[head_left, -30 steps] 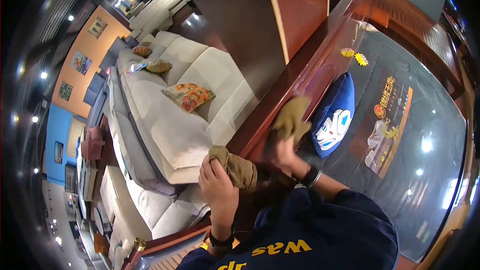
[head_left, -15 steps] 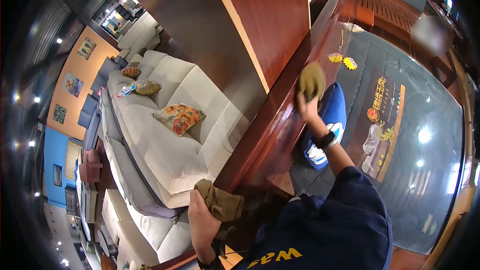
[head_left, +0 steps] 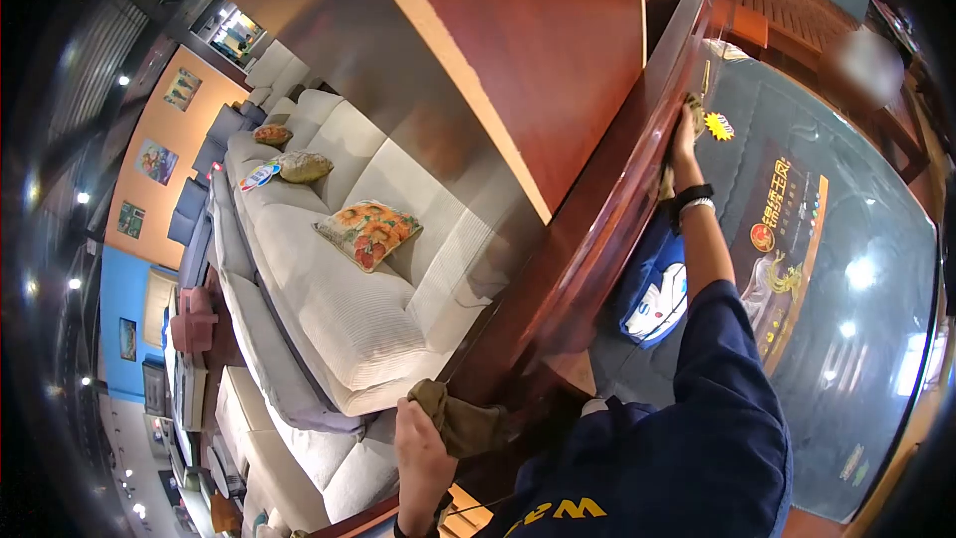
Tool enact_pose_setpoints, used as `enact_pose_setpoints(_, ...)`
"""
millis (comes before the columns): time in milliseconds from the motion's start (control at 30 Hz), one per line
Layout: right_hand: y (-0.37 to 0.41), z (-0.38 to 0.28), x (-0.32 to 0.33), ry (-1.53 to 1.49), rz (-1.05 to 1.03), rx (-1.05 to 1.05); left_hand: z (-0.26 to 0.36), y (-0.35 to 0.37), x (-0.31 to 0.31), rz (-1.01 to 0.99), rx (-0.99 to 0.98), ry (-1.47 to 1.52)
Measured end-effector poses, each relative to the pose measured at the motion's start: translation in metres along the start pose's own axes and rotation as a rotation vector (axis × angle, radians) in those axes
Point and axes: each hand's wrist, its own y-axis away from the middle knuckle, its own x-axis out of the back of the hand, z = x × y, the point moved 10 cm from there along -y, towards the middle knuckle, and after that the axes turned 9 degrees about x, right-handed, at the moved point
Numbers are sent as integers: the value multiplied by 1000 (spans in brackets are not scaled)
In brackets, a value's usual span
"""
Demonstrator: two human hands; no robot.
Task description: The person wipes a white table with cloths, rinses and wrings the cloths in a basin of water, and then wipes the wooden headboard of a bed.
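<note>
My right hand (head_left: 685,137) reaches far along the polished reddish wooden rail (head_left: 568,234) of a bed. It is closed on a brown-green cloth (head_left: 694,103) against the rail's inner side; the hand hides much of that cloth. Near my body, my left hand (head_left: 422,453) grips a second, bunched brown cloth (head_left: 460,422) close to the near end of the rail. Below my right forearm lies a blue and white pillow (head_left: 655,289) on the dark mattress (head_left: 856,339).
A printed brown panel (head_left: 782,259) and a yellow starburst tag (head_left: 719,127) lie on the plastic-covered mattress. Left of the rail stands a cream sofa (head_left: 329,309) with a floral cushion (head_left: 368,233). A tall wooden panel (head_left: 548,50) rises beyond the rail.
My right hand has slid the cloth farther along the rail, away from my body, with the arm stretched out more. My left hand keeps its cloth and has shifted slightly right and down.
</note>
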Motion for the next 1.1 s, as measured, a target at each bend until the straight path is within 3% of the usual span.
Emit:
enact_pose_setpoints(100,63,-27,0,139,14,207,0,1,3,55,-35,33)
enact_pose_setpoints(133,84,-13,1,104,-25,66,-3,1,4,94,-54,-4)
enact_pose_setpoints(167,94,-32,-6,182,-115,409,-1,0,3,137,-82,-37)
enact_pose_setpoints(200,119,-2,9,110,-14,58,5,2,7,136,-66,-57)
enact_pose_setpoints(233,150,-2,1,-43,-16,0,2,0,4,144,-62,-71)
enact_pose_setpoints(300,181,-11,14,826,-22,365,-7,0,0,201,-103,-70)
enact_pose_setpoints(333,212,-33,-5,958,-127,303,-9,-1,0,257,-142,-51)
enact_pose_setpoints(367,246,-58,-21,950,-207,589,-10,-3,0,261,-186,-26)
enact_pose_setpoints(400,282,-77,-28,620,-149,528,-5,-4,4,263,-223,13)
enact_pose_setpoints(433,308,-76,-31,566,-194,460,-6,-6,4,242,-187,27)
enact_pose_setpoints(600,409,-117,-76,563,-677,531,0,-6,8,274,-197,25)
enact_pose_setpoints(667,434,-167,-101,593,-698,574,11,-3,15,237,-259,124)
enact_pose_setpoints(733,467,-174,-138,752,-1046,794,7,-4,11,322,-330,105)
enact_pose_setpoints(767,494,-167,-157,1024,-1534,689,7,-4,11,363,-348,88)
enact_pose_setpoints(800,518,-206,-171,784,-1405,1184,6,0,13,402,-363,69)
enact_pose_setpoints(867,547,-256,-199,576,-1193,1491,10,4,17,367,-341,66)
enact_pose_setpoints(900,550,-255,-205,574,-1199,1484,11,4,17,358,-339,68)
enact_pose_setpoints(967,545,-242,-218,617,-1290,1281,4,9,16,351,-333,72)
enact_pose_setpoints(1100,523,-232,-226,706,-1230,1236,-16,16,11,309,-333,29)
